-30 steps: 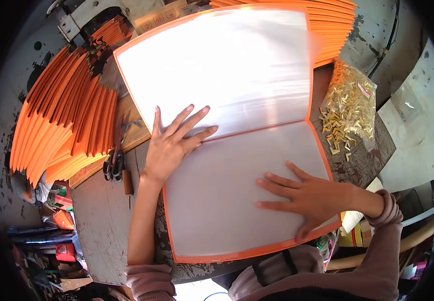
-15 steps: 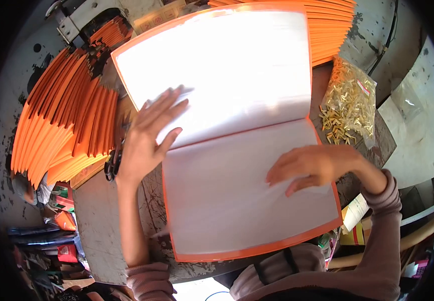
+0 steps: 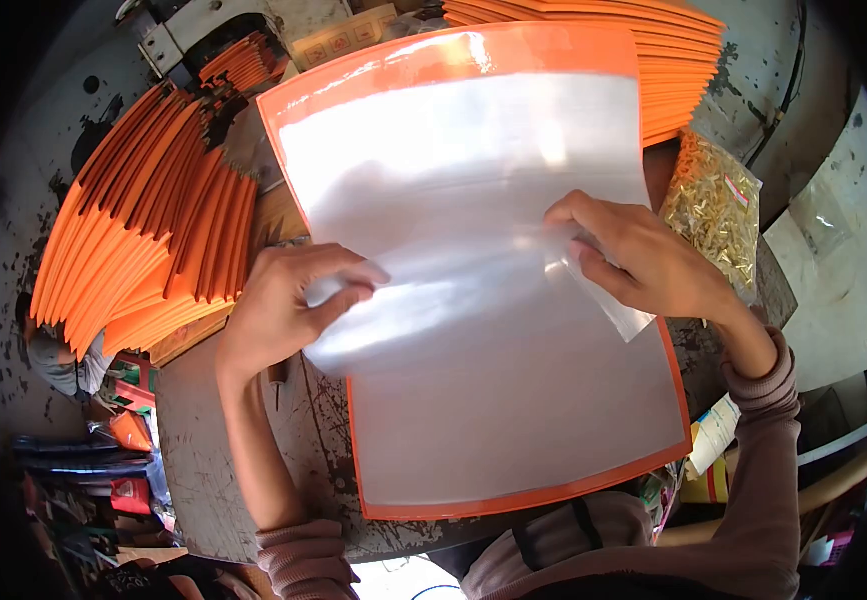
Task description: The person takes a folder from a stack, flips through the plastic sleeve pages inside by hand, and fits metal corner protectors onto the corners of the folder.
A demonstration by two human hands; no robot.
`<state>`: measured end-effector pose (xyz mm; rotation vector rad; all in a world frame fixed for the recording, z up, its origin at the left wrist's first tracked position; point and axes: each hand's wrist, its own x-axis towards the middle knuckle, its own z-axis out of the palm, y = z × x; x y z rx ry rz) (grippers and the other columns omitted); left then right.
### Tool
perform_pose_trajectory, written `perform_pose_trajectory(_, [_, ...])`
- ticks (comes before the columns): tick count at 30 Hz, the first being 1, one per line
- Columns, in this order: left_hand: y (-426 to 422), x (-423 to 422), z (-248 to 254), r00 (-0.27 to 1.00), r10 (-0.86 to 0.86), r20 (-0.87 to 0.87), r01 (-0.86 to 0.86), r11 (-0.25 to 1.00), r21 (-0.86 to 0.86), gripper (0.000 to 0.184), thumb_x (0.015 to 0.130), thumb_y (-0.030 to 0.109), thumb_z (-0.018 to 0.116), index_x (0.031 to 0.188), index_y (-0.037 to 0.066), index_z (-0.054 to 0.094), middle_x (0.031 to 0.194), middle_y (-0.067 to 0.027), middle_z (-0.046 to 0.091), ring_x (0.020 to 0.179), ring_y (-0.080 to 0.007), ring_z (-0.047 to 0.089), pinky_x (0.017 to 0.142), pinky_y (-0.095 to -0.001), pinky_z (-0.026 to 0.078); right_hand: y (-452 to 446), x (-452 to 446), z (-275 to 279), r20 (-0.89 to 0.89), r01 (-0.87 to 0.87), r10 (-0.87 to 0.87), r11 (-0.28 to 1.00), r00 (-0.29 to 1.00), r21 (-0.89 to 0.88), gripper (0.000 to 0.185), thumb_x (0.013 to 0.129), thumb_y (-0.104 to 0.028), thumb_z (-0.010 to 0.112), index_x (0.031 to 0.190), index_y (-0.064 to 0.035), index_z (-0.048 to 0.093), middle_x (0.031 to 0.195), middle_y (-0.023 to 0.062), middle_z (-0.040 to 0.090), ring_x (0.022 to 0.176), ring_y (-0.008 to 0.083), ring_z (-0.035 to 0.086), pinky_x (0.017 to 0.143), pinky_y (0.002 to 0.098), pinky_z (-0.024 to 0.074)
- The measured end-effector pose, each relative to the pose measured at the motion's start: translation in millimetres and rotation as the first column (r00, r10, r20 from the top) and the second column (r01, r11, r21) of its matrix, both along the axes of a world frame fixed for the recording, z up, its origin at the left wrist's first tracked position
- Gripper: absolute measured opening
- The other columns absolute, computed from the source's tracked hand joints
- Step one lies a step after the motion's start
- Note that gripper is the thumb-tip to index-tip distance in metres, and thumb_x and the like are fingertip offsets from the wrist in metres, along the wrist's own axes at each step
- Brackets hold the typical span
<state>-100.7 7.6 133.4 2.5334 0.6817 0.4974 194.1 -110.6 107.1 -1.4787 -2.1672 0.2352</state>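
Note:
An orange folder (image 3: 523, 52) lies open in front of me, its far cover resting toward the back stack. Clear plastic sleeves (image 3: 513, 440) line it, glossy with reflected light. At the left edge, my left hand (image 3: 288, 305) curls thumb and fingers around a lifted, bowed sleeve. On the right, my right hand (image 3: 648, 255) pinches the same bowed plastic, with one loose corner hanging beneath the fingers. How many sheets are lifted cannot be made out.
Fanned stacks of orange folders (image 3: 143, 220) stand at left, with another orange stack (image 3: 683, 60) behind. A clear bag of small brass-coloured pieces (image 3: 718, 205) sits at right. A pointed tool (image 3: 276, 380) lies on the scratched table (image 3: 223, 450). Behind is a grey machine (image 3: 198, 35).
Both hands have closed on the clear plastic and raised it into a curve across the fold. The far orange margin shows wider, and my right hand has moved up.

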Motion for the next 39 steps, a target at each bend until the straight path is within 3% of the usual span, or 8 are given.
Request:
perform_pose_trajectory(5, [-15,18,-2,0.938,0.215,0.272,-0.344,0.667,0.661,0.005,0.077,0.007,0.067,0.082,0.007,0.067,0.086,-0.0057,0.067,0.079,-0.0192,0.063,0.080,-0.0301,0.039,7,-11,14,0.125,0.053,-0.088,0.963,0.988,0.265,0.022,0.083,-0.009,0.056,0.104,-0.0046,0.050,0.083,0.0136,0.061,0.078,0.0342,0.061,0.064,0.0438,0.0464])
perform_pose_trajectory(7, [-19,33,-10,0.806,0.233,0.544,-0.576,0.103,0.811,0.010,0.074,0.009,0.071,0.083,0.011,0.067,0.095,-0.0013,0.065,0.082,-0.0169,0.058,0.081,-0.0324,0.037,25,-6,23,0.225,0.129,-0.198,0.950,0.954,0.285,0.020,0.081,-0.008,0.058,0.099,-0.0045,0.053,0.081,0.0127,0.062,0.079,0.0335,0.061,0.064,0.0442,0.0467])
perform_pose_trajectory(8, [-15,35,-21,0.838,0.073,0.541,-0.544,0.037,0.838,0.018,0.069,0.011,0.074,0.085,0.013,0.065,0.100,0.0009,0.061,0.081,-0.0173,0.054,0.076,-0.0347,0.037,39,-4,27,0.213,0.191,-0.266,0.929,0.940,0.316,0.016,0.078,-0.007,0.059,0.094,-0.0046,0.056,0.079,0.0120,0.063,0.079,0.0324,0.061,0.063,0.0443,0.0467])
perform_pose_trajectory(12, [-24,54,-78,0.967,-0.238,-0.096,0.190,0.412,0.891,0.025,0.075,0.005,0.063,0.100,0.003,0.061,0.097,-0.0121,0.058,0.085,-0.0228,0.059,0.063,-0.0263,0.044,73,-2,37,0.051,0.354,-0.422,0.815,0.905,0.460,0.008,0.074,-0.005,0.061,0.082,-0.0054,0.060,0.072,0.0097,0.064,0.075,0.0296,0.061,0.059,0.0435,0.0457])
perform_pose_trajectory(13, [-21,62,-95,0.967,-0.235,-0.095,0.187,0.410,0.893,0.025,0.075,0.005,0.063,0.100,0.003,0.061,0.097,-0.0121,0.058,0.085,-0.0228,0.059,0.063,-0.0263,0.044,77,0,38,0.051,0.350,-0.419,0.814,0.906,0.462,0.008,0.074,-0.005,0.061,0.082,-0.0054,0.060,0.072,0.0097,0.064,0.075,0.0296,0.061,0.059,0.0435,0.0457])
perform_pose_trajectory(15, [-15,72,-120,0.989,-0.103,0.102,0.028,0.828,0.559,0.027,0.078,0.008,0.062,0.105,0.003,0.061,0.097,-0.0105,0.057,0.086,-0.0261,0.058,0.069,-0.0301,0.048,83,3,37,-0.007,0.397,-0.433,0.819,0.901,0.414,0.007,0.073,-0.003,0.060,0.079,-0.0047,0.060,0.072,0.0090,0.064,0.072,0.0281,0.061,0.057,0.0417,0.0445])
perform_pose_trajectory(37, [-27,71,-112,0.984,0.082,-0.157,-0.032,0.954,0.298,0.051,0.080,0.014,0.053,0.130,0.010,0.045,0.113,-0.0119,0.044,0.104,-0.0296,0.044,0.090,-0.0423,0.036,96,29,42,-0.152,0.387,-0.371,0.722,0.916,0.574,0.012,0.078,-0.001,0.058,0.090,-0.0017,0.058,0.074,0.0124,0.063,0.068,0.0263,0.062,0.064,0.0301,0.0481])
perform_pose_trajectory(39, [-27,71,-112,0.988,0.067,-0.138,-0.023,0.954,0.298,0.054,0.081,0.014,0.051,0.134,0.012,0.040,0.113,-0.0127,0.044,0.105,-0.0300,0.042,0.092,-0.0421,0.034,76,23,56,-0.204,0.421,-0.416,0.539,0.886,0.729,0.010,0.084,-0.008,0.052,0.082,0.0024,0.054,0.076,0.0171,0.060,0.072,0.0331,0.060,0.064,0.0426,0.0467])
